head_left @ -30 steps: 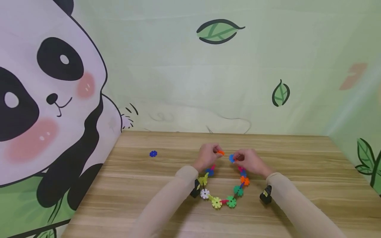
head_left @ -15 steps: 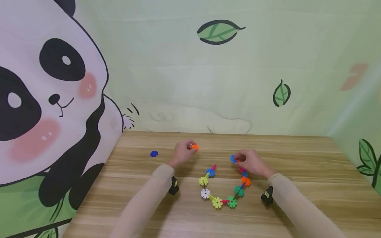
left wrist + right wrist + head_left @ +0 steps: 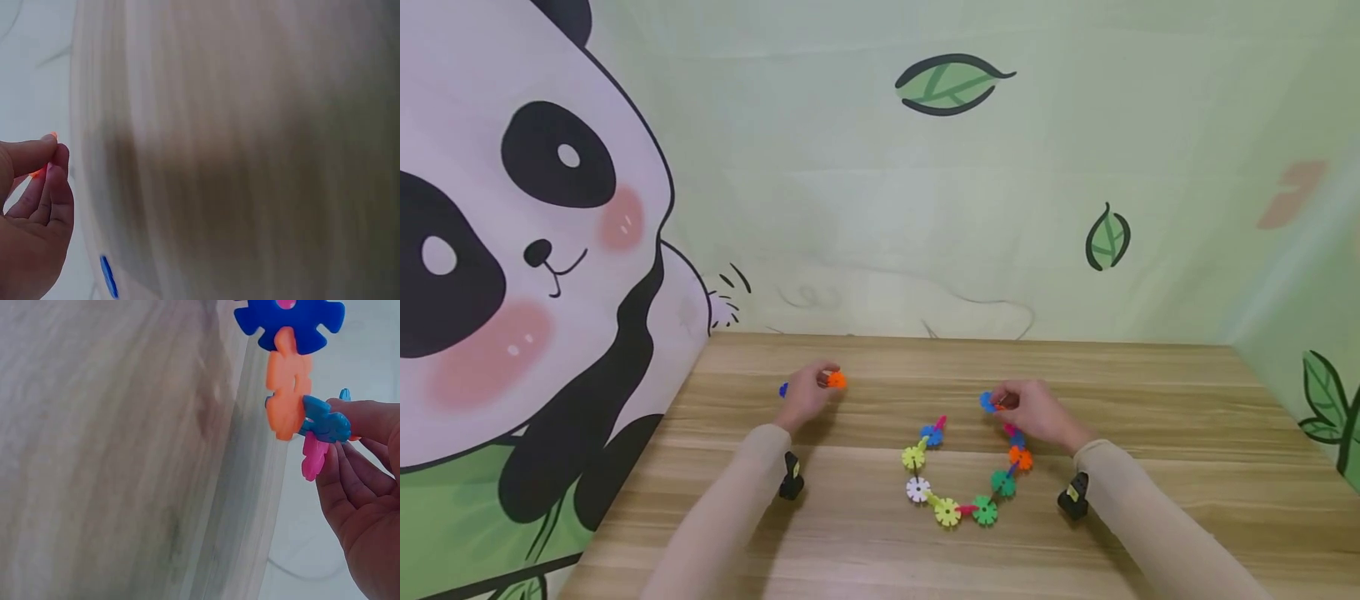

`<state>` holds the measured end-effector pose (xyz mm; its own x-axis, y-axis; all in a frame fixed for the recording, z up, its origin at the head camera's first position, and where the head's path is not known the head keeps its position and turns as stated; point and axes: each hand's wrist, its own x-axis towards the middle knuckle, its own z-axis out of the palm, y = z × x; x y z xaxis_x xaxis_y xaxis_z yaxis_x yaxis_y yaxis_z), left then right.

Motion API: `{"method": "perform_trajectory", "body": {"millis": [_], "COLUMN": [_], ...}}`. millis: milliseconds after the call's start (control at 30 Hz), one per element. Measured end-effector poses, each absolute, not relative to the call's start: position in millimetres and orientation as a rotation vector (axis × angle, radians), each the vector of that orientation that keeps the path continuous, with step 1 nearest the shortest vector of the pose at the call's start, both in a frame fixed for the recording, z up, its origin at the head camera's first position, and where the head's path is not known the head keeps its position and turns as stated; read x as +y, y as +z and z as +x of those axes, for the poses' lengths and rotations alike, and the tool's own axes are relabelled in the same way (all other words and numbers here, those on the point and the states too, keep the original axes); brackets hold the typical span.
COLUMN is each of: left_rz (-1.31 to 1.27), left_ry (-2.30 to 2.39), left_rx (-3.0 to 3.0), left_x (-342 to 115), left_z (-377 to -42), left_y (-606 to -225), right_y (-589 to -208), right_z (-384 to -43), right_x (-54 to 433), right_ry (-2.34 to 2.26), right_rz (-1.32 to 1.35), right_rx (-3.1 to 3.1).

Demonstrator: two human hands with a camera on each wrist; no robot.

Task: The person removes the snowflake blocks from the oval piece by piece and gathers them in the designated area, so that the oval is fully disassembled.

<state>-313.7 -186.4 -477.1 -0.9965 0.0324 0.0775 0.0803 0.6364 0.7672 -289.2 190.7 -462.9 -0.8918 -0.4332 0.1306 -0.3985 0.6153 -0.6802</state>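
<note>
My left hand (image 3: 808, 395) pinches an orange snowflake-shaped linking piece (image 3: 837, 380) between thumb and fingertips, above the table. Fingers hide most of that piece in the left wrist view. Just beyond this hand lies a loose dark blue snowflake piece (image 3: 783, 389), partly covered by it. A chain of coloured snowflake pieces (image 3: 947, 512) curves in a U on the table. At its right end, my right hand (image 3: 1037, 412) pinches the linked pieces near a light blue one (image 3: 987, 402). Orange (image 3: 289, 394), pink (image 3: 314, 456) and dark blue pieces show by its fingertips in the right wrist view.
The wooden table (image 3: 880, 550) reaches back to a pale green printed backdrop (image 3: 850, 167). A large printed panda (image 3: 647, 275) covers the left side. The chain's left end finishes in a pink piece (image 3: 942, 423), apart from both hands.
My left hand has moved left from beside the chain's opening with the orange piece, and now partly covers the loose dark blue piece. The right hand has stayed almost still at the chain's end.
</note>
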Motion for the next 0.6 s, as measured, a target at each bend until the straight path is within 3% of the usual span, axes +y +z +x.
{"method": "perform_trajectory", "body": {"millis": [600], "left_rz": [-0.119], "left_ry": [-1.147], "left_rx": [-2.892], "left_x": [-214.9], "left_z": [-311.0], "left_y": [-484.0], "right_y": [-456.5], "right_z": [-286.3], "right_x": [188.7], "right_ry": [-1.149], "right_rz": [-0.697], "right_rx": [2.801]}}
